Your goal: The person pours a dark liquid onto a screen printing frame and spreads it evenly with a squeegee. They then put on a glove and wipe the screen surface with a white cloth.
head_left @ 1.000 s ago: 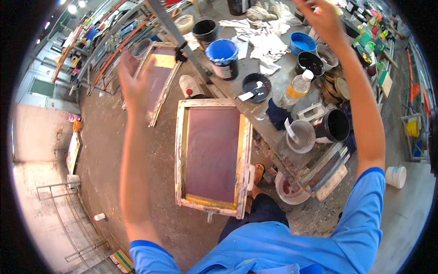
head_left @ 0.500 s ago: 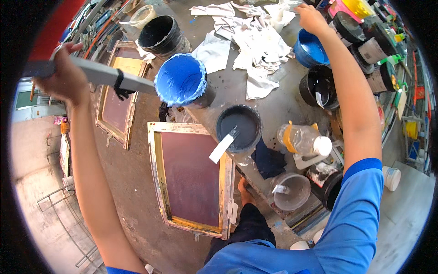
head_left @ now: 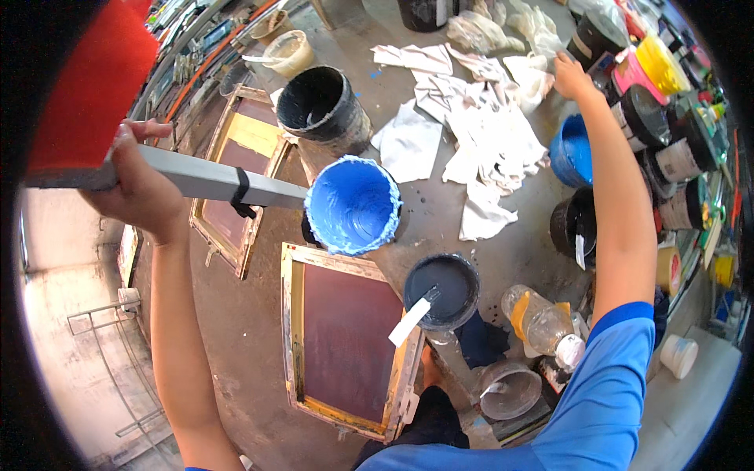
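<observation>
My left hand (head_left: 145,192) is wrapped round a grey metal bar (head_left: 208,180), close to a red panel (head_left: 90,86). Some of its fingers point up over the bar. At the far right of the table, my right hand (head_left: 576,80) has its fingers bent together beside a crumpled translucent plastic bag (head_left: 538,27) and white cloths (head_left: 499,145). Whatever its fingertips may hold is too small to make out. Just below that hand stands a blue tub (head_left: 572,149). Near the bar's end is a bucket coated with blue ink (head_left: 353,206).
Wooden-framed screens (head_left: 345,337) lean at the table's left side. A dark ink tub (head_left: 452,290) with a white-handled spatula (head_left: 410,322), a black bucket (head_left: 322,110) and a clear plastic jug (head_left: 542,322) stand on the table. Several ink containers (head_left: 677,149) crowd the right edge.
The view has shifted, so the whole scene sits lower and further right, with more of the table's far end showing. Both hands keep about the same places on the bar and by the cloths.
</observation>
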{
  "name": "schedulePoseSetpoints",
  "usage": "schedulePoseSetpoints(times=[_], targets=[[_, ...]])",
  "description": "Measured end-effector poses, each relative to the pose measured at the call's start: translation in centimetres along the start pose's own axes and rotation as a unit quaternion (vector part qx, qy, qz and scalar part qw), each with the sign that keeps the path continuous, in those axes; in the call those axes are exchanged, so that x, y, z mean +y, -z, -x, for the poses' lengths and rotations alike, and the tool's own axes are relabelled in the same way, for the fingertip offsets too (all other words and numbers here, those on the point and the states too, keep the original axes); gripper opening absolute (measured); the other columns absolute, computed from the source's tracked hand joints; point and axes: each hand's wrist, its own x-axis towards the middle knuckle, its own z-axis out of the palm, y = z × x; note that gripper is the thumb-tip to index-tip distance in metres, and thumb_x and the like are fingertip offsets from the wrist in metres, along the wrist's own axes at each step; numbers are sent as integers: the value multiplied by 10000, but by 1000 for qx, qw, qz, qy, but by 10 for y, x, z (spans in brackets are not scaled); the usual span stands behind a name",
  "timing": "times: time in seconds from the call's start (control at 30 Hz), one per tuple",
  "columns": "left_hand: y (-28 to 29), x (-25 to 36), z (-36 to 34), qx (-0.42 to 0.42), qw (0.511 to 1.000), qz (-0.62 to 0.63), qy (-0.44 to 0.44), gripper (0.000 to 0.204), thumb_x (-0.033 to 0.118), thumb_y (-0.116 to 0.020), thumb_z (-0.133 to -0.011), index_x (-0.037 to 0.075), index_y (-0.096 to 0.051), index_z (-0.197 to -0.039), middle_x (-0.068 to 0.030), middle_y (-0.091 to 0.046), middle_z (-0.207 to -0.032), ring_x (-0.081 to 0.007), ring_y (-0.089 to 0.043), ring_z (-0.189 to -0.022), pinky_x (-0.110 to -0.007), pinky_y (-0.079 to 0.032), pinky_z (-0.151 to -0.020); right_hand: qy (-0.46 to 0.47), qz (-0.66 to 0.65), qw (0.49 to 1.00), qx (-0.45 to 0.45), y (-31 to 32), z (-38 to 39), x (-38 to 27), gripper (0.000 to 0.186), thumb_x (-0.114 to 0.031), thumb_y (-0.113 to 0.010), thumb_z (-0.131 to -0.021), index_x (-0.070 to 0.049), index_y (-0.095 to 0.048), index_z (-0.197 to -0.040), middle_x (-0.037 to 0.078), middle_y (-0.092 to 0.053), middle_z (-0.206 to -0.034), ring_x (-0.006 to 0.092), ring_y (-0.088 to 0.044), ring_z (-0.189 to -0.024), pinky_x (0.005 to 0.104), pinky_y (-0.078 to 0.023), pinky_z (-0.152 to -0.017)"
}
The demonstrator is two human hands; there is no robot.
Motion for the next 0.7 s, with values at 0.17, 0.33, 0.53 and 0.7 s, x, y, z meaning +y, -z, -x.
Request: schedulePoseSetpoints(times=[0.17,0.33,0.53,0.7], targets=[[6,1,7,1,1000,1,6,369,129,-639,-903,5,-402,-1157,-176,-673,-774,-252,-682,-650,-391,-572,-708,31,-222,927,301,49,-3,-19,433,-116,-642,-827,23,-625,-1237,161,-591,-1352,385,-587,-1189,446,-459,-1035],[-3,4,3,17,1000,7,3,355,119,-634,-917,8,-385,-1145,-129,-649,-712,-211,-673,-623,-349,-548,-613,16,-262,864,430,123,15,7,317,-189,-661,-857,-54,-717,-1138,135,-728,-1055,272,-682,-841,380,-530,-829],[12,-6,7,-51,997,-38,40,368,120,-650,-908,18,-372,-1125,-166,-611,-951,-244,-686,-646,-344,-547,-615,45,-322,881,344,196,111,-32,293,-214,-679,-871,-57,-735,-1113,144,-751,-935,201,-708,-761,309,-538,-745],[35,13,20,-115,977,-150,100,590,324,-726,-900,-2,-375,-1245,-201,-608,-1177,-308,-675,-961,-397,-530,-830,76,-346,922,156,279,217,-46,553,-566,-653,-875,-63,-757,-1081,101,-731,-788,173,-668,-709,342,-525,-719]])
